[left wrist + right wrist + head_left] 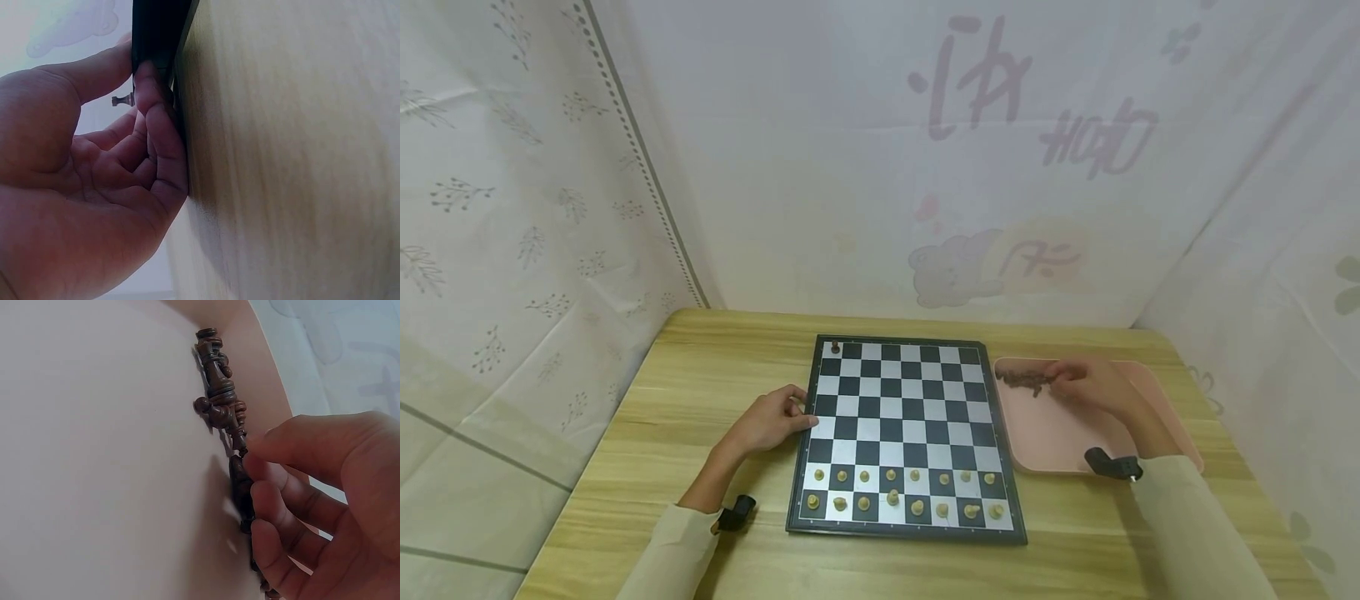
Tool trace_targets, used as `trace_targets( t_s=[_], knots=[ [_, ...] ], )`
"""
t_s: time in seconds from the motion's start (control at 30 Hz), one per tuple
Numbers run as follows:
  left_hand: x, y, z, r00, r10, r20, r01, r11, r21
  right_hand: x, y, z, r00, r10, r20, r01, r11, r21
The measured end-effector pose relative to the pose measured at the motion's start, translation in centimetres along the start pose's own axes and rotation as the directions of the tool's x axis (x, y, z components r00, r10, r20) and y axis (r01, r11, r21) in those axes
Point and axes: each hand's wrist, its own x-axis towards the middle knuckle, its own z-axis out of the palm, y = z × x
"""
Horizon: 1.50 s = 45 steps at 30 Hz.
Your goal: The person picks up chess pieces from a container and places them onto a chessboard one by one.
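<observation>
Two bare hands are working at a light wooden table [715, 367]. The left hand [771, 421] is resting against the left edge of the black-and-white chessboard [904, 417], thumb and curled fingers [159, 125] pinching its dark rim. The right hand [1086, 382] is reaching into the shallow pink plastic tray [1045, 437] lying just beside the board's right edge, its fingertips [262, 462] closing on one piece of the heap of dark brown wooden chess pieces [219, 394] gathered along the tray's far wall. Sixteen or so pale cream chess pieces [891, 490] are standing in the board's two nearest rows, while one lone dark brown piece [835, 346] is standing on the far left corner square.
</observation>
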Motion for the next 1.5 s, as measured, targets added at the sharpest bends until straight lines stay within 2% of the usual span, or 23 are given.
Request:
trace_targets(
  t_s=[0.27,0.57,0.93,1.2,1.4,1.5],
  knots=[
    [-0.1,0.0,-0.1,1.000,0.010,0.007,-0.010,1.000,0.004,-0.1,-0.5,0.1,1.000,0.031,-0.001,-0.031,0.999,-0.024],
    [-0.2,0.2,-0.1,1.000,0.007,0.004,-0.007,1.000,0.002,0.3,-1.8,0.4,1.000,0.019,-0.009,-0.020,0.995,-0.093],
    [0.0,0.2,-0.1,1.000,-0.011,0.006,0.011,1.000,0.001,0.8,-2.0,0.9,1.000,0.029,0.006,-0.028,0.996,-0.089],
    [0.0,0.1,-0.2,1.000,-0.008,0.012,0.008,1.000,0.001,1.1,-2.3,1.1,1.000,0.023,0.014,-0.022,0.997,-0.070],
    [0.1,0.1,-0.1,1.000,-0.006,0.013,0.007,1.000,-0.006,1.1,-2.2,1.2,0.998,0.053,0.034,-0.052,0.998,-0.033],
    [0.1,0.1,-0.1,1.000,-0.007,0.014,0.007,1.000,-0.004,1.1,-2.0,1.1,0.998,0.045,0.033,-0.044,0.998,-0.048]
  ],
)
